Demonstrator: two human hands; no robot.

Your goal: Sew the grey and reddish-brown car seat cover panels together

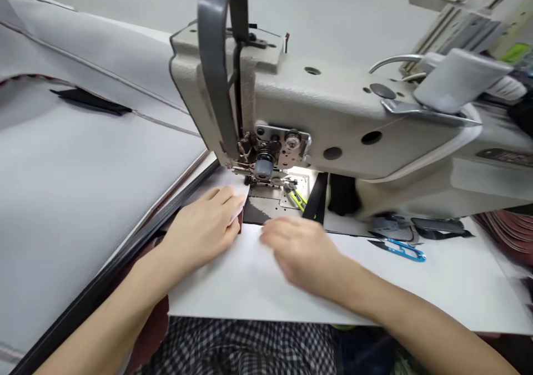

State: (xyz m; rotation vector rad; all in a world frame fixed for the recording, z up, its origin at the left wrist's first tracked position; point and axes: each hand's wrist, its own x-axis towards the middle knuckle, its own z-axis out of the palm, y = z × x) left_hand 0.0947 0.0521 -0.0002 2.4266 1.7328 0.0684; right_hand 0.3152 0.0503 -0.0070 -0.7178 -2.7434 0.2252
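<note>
At the sewing machine [316,109], my left hand [208,219] is closed on the edge of a grey-white sheet material [234,182] with a dark red underside. The held edge runs up to the presser foot [260,181], left of the needle area. My right hand [297,250] hovers at or over the white table just in front of the metal needle plate [260,208]. Motion blurs its curled fingers, so whether they grip anything cannot be made out. Right of the foot, a yellow-green tool [296,198] lies on the machine bed.
Large grey-white panels [75,197] with a black edge strip fill the left side. Blue thread snips [403,250] lie on the white table [453,286] at right. Behind them is a small dark flat piece [437,226]. Dark red layered pieces [508,231] sit at the far right.
</note>
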